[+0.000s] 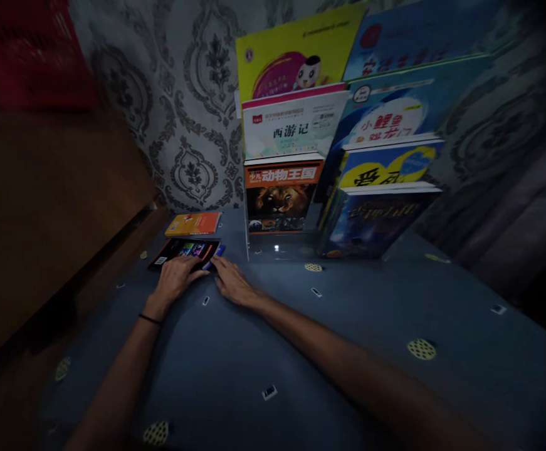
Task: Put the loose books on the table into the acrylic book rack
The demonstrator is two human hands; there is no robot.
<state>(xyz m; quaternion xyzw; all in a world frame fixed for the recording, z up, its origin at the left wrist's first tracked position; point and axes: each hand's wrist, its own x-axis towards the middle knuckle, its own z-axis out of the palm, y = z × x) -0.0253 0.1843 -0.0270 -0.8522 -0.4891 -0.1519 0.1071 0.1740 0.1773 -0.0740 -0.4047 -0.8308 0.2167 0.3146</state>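
Observation:
At the far left of the table, a black book [173,249] with a barcode and small coloured pictures lies flat. Something blue [219,251], possibly another book, peeks out at its right edge. My left hand [177,277] rests on the near side of the black book, fingers over the cover and thumb stretched to the right. My right hand [232,280] touches the right end, its fingers extended against the blue edge. Just behind lies an orange-and-yellow book [194,223], untouched. The hands partly hide the near edge of the black book.
A clear stand [277,248] holds children's books in two columns, including a lion-cover book [279,199] and a dark blue book [371,222]. Patterned wallpaper [192,169] rises behind the blue-grey table [338,388]. A brown wooden surface [51,213] borders the left.

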